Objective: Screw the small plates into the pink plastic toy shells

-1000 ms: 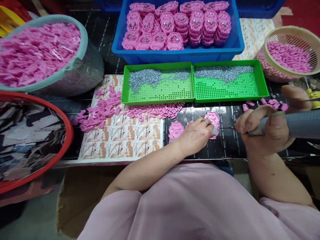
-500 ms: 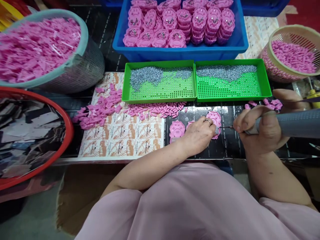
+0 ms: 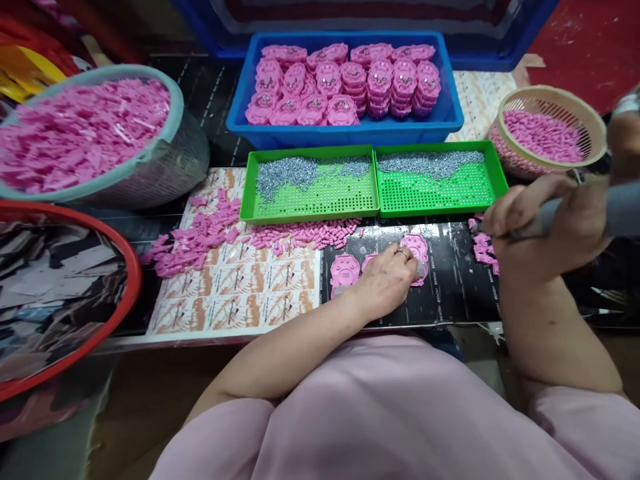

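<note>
My left hand, with a ring on one finger, presses its fingertips on a pink plastic casing part that lies on the black table top. Two more pink parts are by this hand: one casing part left of it, and another partly hidden under it. My right hand is wrapped round a grey electric screwdriver, raised to the right and blurred by motion. Small pink plastic pieces lie on the table just below and left of that hand.
Two green trays of small metal screws stand behind my hands. Beyond them a blue bin holds stacked pink casings. Baskets stand left and right; a red basket is near left. A blurred hand shows far right.
My right hand has lifted the electric screwdriver away from the pink casing part, up and to the right. My left hand stays on the part. The view has shifted slightly.
</note>
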`<state>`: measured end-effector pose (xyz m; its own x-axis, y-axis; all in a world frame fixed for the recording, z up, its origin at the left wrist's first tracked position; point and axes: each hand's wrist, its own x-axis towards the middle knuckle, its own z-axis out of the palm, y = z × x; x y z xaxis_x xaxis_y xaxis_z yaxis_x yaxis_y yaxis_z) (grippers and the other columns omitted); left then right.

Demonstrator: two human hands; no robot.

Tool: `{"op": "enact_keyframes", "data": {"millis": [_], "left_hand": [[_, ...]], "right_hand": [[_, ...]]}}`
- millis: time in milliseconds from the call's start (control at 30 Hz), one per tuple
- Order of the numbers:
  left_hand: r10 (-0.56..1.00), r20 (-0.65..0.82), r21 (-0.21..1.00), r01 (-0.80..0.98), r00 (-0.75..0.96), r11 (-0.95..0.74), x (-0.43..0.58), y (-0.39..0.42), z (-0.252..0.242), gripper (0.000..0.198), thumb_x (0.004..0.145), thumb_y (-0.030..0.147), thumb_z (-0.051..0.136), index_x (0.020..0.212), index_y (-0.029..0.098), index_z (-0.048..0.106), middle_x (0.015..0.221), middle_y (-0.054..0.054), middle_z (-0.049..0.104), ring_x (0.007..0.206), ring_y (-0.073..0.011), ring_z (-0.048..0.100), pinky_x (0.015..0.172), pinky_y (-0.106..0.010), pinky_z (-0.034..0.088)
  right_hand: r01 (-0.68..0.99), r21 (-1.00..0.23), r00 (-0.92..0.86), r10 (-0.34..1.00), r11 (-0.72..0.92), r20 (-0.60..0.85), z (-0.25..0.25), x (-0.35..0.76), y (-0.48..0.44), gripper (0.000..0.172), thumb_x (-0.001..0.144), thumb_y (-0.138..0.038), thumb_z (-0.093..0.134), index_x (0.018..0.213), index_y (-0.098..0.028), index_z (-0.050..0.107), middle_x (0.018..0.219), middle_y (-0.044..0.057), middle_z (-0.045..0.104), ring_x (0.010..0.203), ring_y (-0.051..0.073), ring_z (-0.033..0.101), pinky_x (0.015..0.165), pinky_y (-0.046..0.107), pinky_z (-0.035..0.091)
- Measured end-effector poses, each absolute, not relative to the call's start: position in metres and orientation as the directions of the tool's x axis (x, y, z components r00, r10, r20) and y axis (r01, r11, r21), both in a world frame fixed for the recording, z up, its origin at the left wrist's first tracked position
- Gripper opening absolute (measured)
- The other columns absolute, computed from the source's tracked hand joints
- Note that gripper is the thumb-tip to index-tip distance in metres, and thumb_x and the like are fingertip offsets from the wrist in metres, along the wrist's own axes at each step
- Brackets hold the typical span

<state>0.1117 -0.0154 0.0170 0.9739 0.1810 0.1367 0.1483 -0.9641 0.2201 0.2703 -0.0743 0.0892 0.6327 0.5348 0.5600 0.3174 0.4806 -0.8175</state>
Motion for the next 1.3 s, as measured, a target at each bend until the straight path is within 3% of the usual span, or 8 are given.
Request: {"op": "enact_keyframes", "data": {"millis": [67,133,267,467,800,1000,1300], "left_hand": [[0.197,0.145,0.235,0.159,0.97,-0.959,0.113,-0.016,0.015,0.019,0.094,0.025,0.052,0.092,0.012,0.065,0.096,-0.01,0.064,0.092,-0.0223,0.055,0.076,-0.032,0.047],[0.198,0.146,0.246,0.159,0.969,-0.956,0.114,-0.016,0.014,0.02,0.095,0.025,0.051,0.094,0.011,0.065,0.097,-0.01,0.064,0.092,-0.0223,0.055,0.079,-0.034,0.048],[0.186,0.121,0.269,0.148,0.975,-0.952,0.115,-0.015,0.015,0.02,0.095,0.026,0.051,0.095,0.011,0.065,0.098,-0.009,0.064,0.092,-0.0226,0.056,0.081,-0.035,0.049],[0.186,0.077,0.316,0.153,0.979,-0.936,0.115,-0.012,0.018,0.023,0.096,0.029,0.05,0.096,0.011,0.065,0.1,-0.009,0.063,0.094,-0.0236,0.055,0.084,-0.037,0.051],[0.179,0.092,0.343,0.138,0.979,-0.929,0.112,-0.011,0.018,0.021,0.095,0.026,0.05,0.099,0.011,0.064,0.101,-0.01,0.062,0.095,-0.0223,0.056,0.085,-0.038,0.053],[0.197,0.088,0.369,0.152,0.976,-0.917,0.111,-0.01,0.018,0.019,0.095,0.025,0.051,0.098,0.011,0.064,0.101,-0.009,0.062,0.097,-0.0226,0.055,0.086,-0.037,0.052],[0.198,0.095,0.348,0.154,0.976,-0.925,0.11,-0.012,0.019,0.017,0.094,0.025,0.053,0.097,0.012,0.063,0.099,-0.008,0.062,0.095,-0.0222,0.056,0.083,-0.036,0.052]], "right_hand": [[0.436,-0.734,0.695,0.323,0.521,0.642,0.089,0.288,-0.057,0.046,0.08,-0.051,0.063,0.053,-0.022,0.039,0.039,-0.005,0.038,0.033,0.009,0.041,0.031,0.025,0.032],[0.491,-0.714,0.733,0.207,0.499,0.649,0.08,0.305,-0.04,0.039,0.078,-0.049,0.067,0.065,-0.024,0.041,0.04,-0.008,0.04,0.032,0.009,0.04,0.03,0.024,0.032],[0.496,-0.768,0.748,0.25,0.406,0.615,0.059,0.325,-0.02,0.038,0.076,-0.054,0.069,0.085,-0.027,0.043,0.04,-0.012,0.039,0.03,0.009,0.037,0.031,0.025,0.032],[0.513,-0.789,0.724,0.325,0.338,0.609,0.05,0.328,-0.023,0.036,0.084,-0.051,0.061,0.111,-0.031,0.047,0.045,-0.01,0.04,0.034,0.011,0.038,0.034,0.028,0.033],[0.484,-0.77,0.691,0.358,0.415,0.628,0.045,0.33,-0.019,0.022,0.084,-0.042,0.063,0.098,-0.029,0.054,0.044,-0.011,0.041,0.029,0.011,0.039,0.032,0.026,0.029],[0.439,-0.782,0.715,0.355,0.442,0.602,0.046,0.327,-0.021,0.03,0.083,-0.041,0.065,0.109,-0.03,0.055,0.044,-0.011,0.043,0.03,0.012,0.04,0.032,0.027,0.032],[0.452,-0.756,0.684,0.36,0.474,0.635,0.044,0.329,-0.021,0.025,0.082,-0.038,0.067,0.099,-0.026,0.055,0.046,-0.012,0.045,0.029,0.009,0.041,0.03,0.023,0.033]]}}
